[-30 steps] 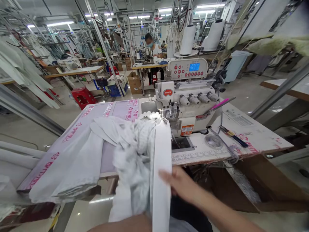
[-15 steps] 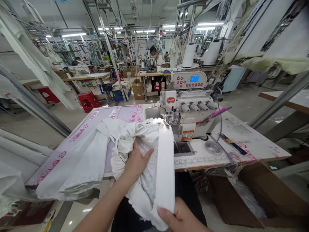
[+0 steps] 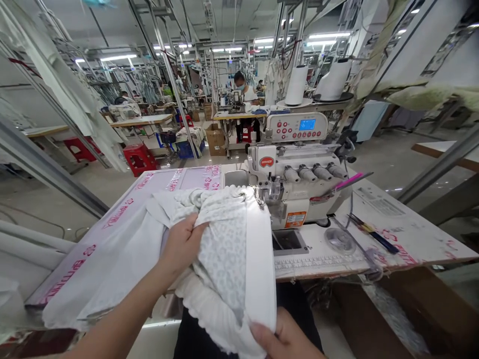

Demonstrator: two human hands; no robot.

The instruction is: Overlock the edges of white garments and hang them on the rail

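Note:
A pale garment with a faint spotted print (image 3: pixel 224 249) lies over the table's front edge, its far end under the presser foot of the white overlock sewing machine (image 3: pixel 295 174). Along its right side runs a plain white waistband (image 3: pixel 259 264). My left hand (image 3: pixel 184 244) pinches the printed fabric, thumb on top, left of the band. My right hand (image 3: pixel 279 336) grips the near end of the band between thumb and fingers. Gathered, ruffled cloth hangs below, over my lap. The needle area is partly hidden by the foot and the fabric.
Folded white cloth (image 3: pixel 123 254) covers the table's left part. To the right lie thread snips (image 3: pixel 374 237) and a clear tape roll (image 3: pixel 340 240). An open cardboard box (image 3: pixel 422 309) stands below. Thread cones (image 3: pixel 297 86) rise behind; a person sits at a machine farther back.
My left hand has moved left and pulled the bunched fabric out flatter, showing more of the print. My right hand still holds the band's near end. The view has shifted slightly.

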